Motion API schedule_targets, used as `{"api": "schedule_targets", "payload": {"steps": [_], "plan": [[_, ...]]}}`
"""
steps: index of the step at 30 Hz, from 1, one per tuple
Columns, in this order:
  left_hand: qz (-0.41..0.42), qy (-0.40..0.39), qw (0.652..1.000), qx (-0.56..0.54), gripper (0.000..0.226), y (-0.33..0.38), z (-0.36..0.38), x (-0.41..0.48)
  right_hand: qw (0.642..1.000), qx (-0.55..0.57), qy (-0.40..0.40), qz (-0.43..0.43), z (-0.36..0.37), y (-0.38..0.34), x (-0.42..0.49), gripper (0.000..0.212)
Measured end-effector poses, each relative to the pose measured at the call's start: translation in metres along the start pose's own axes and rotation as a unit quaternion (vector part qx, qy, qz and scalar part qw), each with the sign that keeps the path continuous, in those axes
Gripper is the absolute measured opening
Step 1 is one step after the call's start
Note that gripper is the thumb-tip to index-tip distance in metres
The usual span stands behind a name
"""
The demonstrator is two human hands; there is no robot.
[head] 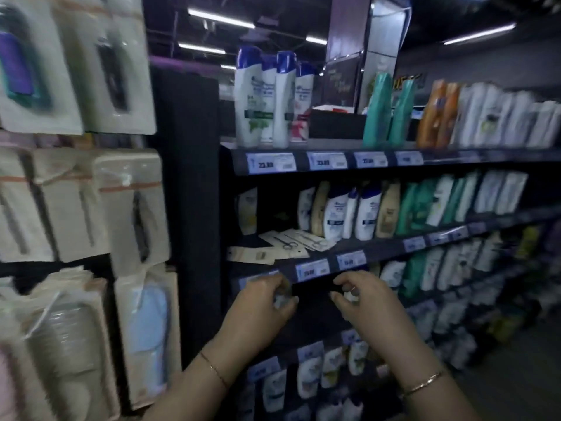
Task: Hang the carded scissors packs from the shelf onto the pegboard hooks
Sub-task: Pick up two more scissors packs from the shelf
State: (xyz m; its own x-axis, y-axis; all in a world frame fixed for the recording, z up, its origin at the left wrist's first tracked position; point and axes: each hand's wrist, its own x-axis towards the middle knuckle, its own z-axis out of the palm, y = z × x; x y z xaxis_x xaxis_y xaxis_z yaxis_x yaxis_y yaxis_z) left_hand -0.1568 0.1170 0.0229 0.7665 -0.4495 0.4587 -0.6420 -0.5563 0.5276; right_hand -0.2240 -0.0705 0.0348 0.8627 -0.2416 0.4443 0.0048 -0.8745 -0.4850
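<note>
Several beige carded scissors packs (291, 242) lie flat in a loose pile at the left end of the middle shelf (394, 249), in front of shampoo bottles. On the left, the pegboard (182, 177) carries hanging carded goods (133, 205) in blurred rows. My left hand (261, 302) and my right hand (362, 296) are raised side by side just below that shelf's front edge and under the packs. Their fingers are loosely curled and apart from the cards. I see no pack in either hand.
Shampoo bottles (349, 214) fill the shelves to the right, and tall white and blue bottles (267, 98) stand on the top shelf. Price labels (312, 270) line the shelf edges. A black upright panel separates the pegboard from the shelves.
</note>
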Motion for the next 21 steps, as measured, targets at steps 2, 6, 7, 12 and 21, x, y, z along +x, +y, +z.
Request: {"api": "schedule_targets", "payload": {"steps": [2,6,7,12,21], "plan": [[-0.024,0.019,1.0,0.001,0.016,0.002,0.025,0.026,1.0,0.007,-0.016,-0.017,0.003,0.034,0.028,0.02],[-0.054,0.046,0.997,0.016,0.014,0.0,0.059,0.068,0.998,0.015,-0.037,-0.057,0.015,0.082,0.083,0.015],[-0.063,0.054,0.996,0.023,0.014,-0.001,0.067,0.08,0.997,0.019,-0.041,-0.065,0.019,0.095,0.098,0.014],[-0.115,0.094,0.988,0.046,0.008,-0.012,0.093,0.117,0.993,0.069,-0.053,-0.076,0.043,0.136,0.164,0.01],[-0.203,0.171,0.962,0.06,0.011,-0.041,0.108,0.159,0.994,0.077,-0.042,-0.062,0.091,0.133,0.215,0.041]]}}
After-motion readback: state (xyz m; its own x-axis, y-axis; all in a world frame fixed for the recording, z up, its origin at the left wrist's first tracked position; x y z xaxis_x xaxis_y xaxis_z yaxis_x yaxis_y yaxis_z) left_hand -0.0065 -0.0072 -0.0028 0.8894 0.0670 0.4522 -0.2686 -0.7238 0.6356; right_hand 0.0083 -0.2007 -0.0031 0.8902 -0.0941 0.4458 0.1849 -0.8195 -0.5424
